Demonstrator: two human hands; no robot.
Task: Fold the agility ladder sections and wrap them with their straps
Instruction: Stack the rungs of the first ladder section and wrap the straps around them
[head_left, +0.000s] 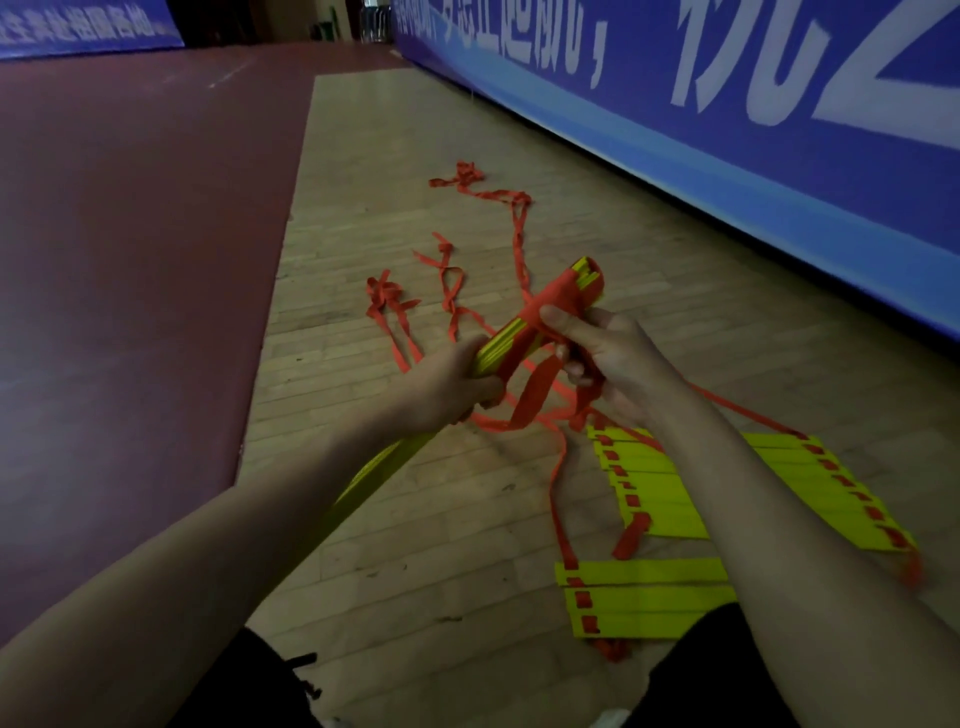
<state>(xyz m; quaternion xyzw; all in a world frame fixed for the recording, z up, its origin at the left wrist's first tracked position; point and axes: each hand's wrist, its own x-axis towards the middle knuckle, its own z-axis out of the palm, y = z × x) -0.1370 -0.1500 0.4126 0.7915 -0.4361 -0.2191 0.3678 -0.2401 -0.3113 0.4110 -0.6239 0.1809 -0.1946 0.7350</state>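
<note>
Bundle: The folded rung bundle (498, 347) is held off the wooden floor (415, 519) at mid-frame, its long axis running from 7 o'clock to 1 o'clock.
Left hand: Your left hand (457, 387) is clenched round the bundle on the 7 o'clock side of the wrap.
Right hand: Your right hand (608, 358) grasps the red strap (561, 299). The thumb lies on top of the turns and the fingers are curled beneath.
Wrap state: Judged partly done. Turns cover only the 1 o'clock end.
Risk, slack: A loose loop (535, 395) hangs below the bundle at 6 o'clock. If you ease the thumb before the loop is drawn in, the turns will likely loosen and slide off the end.
Risk, fanning: The yellow rungs are bare near your left hand. A weaker grip there could let them splay and spoil the stack.
Risk, snag: The strap tails (514, 234) lie twisted on the floor at 12 o'clock, with what look like knots. Pulling hard may tighten them and halt the feed.
Risk, drag: Strap lines run down towards the flat sections (654, 483) at 5 o'clock. A sharp pull could shift or unfold them.
Unknown: Whether the strap end is anchored under the wrap cannot be told.
</note>
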